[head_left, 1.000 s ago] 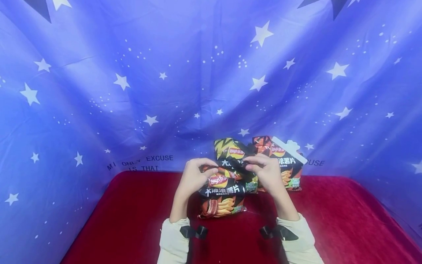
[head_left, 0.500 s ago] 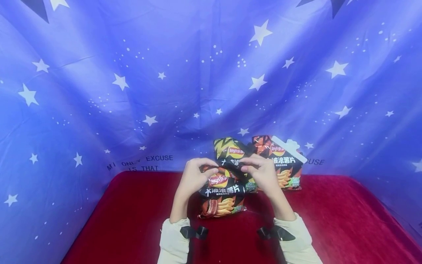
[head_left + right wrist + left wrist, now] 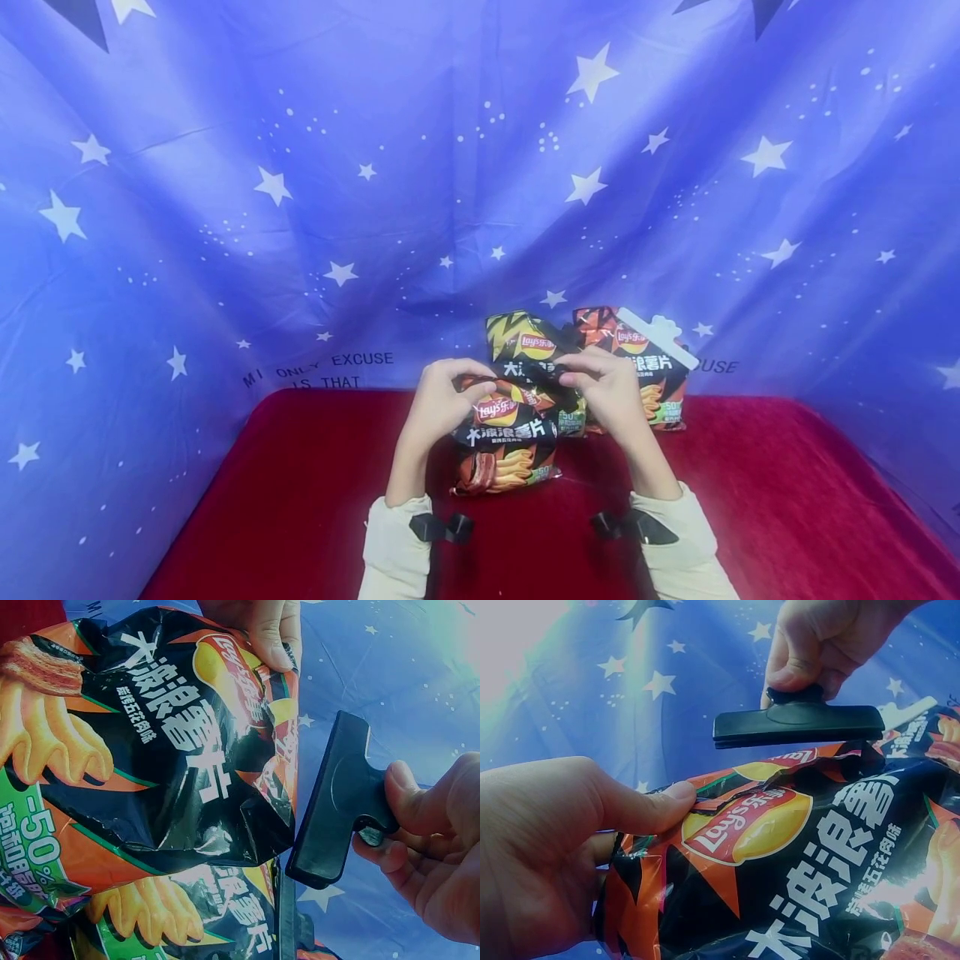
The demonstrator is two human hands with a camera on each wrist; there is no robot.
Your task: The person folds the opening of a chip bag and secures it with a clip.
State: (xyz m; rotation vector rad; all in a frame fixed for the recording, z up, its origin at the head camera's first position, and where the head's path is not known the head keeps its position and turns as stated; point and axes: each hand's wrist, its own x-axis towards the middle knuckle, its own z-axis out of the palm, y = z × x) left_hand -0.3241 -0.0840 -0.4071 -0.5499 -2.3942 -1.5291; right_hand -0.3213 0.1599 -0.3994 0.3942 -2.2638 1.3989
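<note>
A black and orange chip bag [image 3: 510,433] stands in front of me, its top edge folded over. My left hand [image 3: 442,400] pinches the fold at the upper left corner, with the thumb on the front, as the left wrist view shows. In my right hand [image 3: 611,392] is a black bag clip [image 3: 330,802], its handles pinched between thumb and fingers. The clip hangs lengthwise just above the folded edge in the left wrist view, and a narrow gap parts it from the bag in the right wrist view.
Behind stand a yellow-green chip bag [image 3: 517,333] with a black clip [image 3: 286,915] on it, and another orange chip bag [image 3: 592,325] with a white clip [image 3: 660,337] across its top corner. A red cloth covers the table [image 3: 315,500]; a blue star-print curtain [image 3: 450,167] hangs behind.
My right hand shifted left with the clip, then back right to about where it was. The left hand keeps its pinch on the chip bag, which has stayed in place.
</note>
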